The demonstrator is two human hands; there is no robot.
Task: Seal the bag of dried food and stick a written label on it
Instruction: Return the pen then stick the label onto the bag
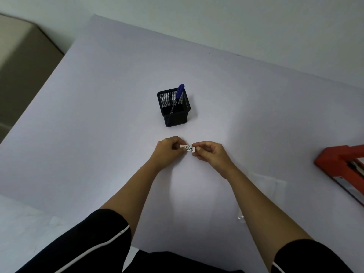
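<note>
A small white label [187, 148] with dark handwriting is held just above the white table [118, 95]. My left hand [168, 152] pinches its left end and my right hand [211, 154] pinches its right end. A clear plastic bag [269, 188] lies flat on the table to the right of my right forearm, faint against the surface; its contents cannot be made out. A red heat sealer [342, 166] sits at the right edge of the view, partly cut off.
A black mesh pen holder [174, 109] stands behind my hands in the middle of the table, with a blue pen [178, 96] leaning in it. A beige cabinet [23, 66] stands beyond the table's left edge. A pale wall runs behind the table.
</note>
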